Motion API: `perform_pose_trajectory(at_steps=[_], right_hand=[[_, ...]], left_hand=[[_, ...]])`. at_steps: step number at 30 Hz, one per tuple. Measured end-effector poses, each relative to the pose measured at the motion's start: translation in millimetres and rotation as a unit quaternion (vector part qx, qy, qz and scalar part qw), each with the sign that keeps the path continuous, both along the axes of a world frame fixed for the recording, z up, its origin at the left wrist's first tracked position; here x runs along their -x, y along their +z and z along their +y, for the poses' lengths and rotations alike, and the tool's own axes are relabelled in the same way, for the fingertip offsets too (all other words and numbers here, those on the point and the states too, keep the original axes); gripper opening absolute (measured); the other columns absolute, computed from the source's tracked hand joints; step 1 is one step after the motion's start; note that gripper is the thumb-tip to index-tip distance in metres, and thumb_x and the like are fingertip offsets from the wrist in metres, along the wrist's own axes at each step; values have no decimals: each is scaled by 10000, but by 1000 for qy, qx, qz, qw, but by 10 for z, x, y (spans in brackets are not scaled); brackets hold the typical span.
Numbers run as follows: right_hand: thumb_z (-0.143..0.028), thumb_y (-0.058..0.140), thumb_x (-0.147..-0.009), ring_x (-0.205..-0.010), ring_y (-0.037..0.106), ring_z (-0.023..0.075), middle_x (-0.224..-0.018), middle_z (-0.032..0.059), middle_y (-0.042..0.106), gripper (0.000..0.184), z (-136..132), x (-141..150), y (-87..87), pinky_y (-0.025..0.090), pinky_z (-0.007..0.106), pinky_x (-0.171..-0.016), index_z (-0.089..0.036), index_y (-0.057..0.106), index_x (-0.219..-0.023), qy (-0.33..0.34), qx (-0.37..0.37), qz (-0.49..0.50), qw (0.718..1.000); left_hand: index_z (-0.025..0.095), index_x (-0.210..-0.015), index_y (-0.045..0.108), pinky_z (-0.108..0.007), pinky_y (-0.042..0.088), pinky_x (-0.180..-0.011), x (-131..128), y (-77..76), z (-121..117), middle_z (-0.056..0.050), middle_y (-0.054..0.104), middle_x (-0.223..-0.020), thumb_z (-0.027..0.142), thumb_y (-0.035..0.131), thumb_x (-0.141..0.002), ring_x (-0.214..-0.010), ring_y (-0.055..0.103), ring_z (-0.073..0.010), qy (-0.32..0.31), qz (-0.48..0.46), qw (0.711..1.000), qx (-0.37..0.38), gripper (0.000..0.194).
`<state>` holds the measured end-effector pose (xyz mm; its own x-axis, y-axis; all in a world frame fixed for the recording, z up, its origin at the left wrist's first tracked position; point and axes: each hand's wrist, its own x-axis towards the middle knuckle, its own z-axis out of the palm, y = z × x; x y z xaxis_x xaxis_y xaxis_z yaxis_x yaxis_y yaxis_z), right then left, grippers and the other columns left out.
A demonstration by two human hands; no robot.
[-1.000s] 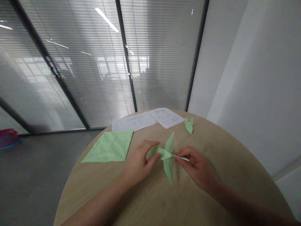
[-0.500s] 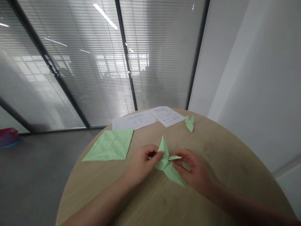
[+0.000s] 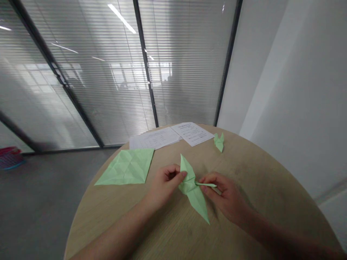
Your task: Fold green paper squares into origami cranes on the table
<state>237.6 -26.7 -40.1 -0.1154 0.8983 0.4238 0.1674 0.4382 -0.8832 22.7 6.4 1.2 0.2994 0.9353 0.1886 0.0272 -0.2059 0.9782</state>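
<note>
A pale green origami crane [image 3: 191, 186] is held between my two hands over the table, its pointed wings spread toward the far side and toward me. My left hand [image 3: 168, 182] pinches its body, thumb on top near the base of the far wing. On the other side, my right hand [image 3: 221, 193] grips the narrow folded strip that sticks out to the right, with thumb and fingers closed around it. The strip's tip shows above the right fingers.
A creased green paper sheet [image 3: 127, 168] lies at the left on the round wooden table [image 3: 173, 238]. Printed white papers [image 3: 192, 133] rest at the far edge. A smaller folded green paper figure [image 3: 218, 143] sits beside them. A red and blue basket [image 3: 11, 157] stands on the floor.
The crane's wings have turned and opened out flatter, the near wing now pointing more toward me. The narrow strip reaches farther right, and my right hand has shifted slightly right with it.
</note>
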Motion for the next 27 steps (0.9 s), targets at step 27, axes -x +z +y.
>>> perform_pose_trajectory(at_steps=[27], right_hand=[[-82,631,-902,-814,686,170,-886,19,712,176,3,-91,83,551,275,-742,-256,609,-916,-28,-245,-114,962]], left_hand=[[215,-1115,734,-317,538,-821,-7,92,-210,-62,679,-1004,182,730,-912,-950,649,-193,28,223,881,-418,206]])
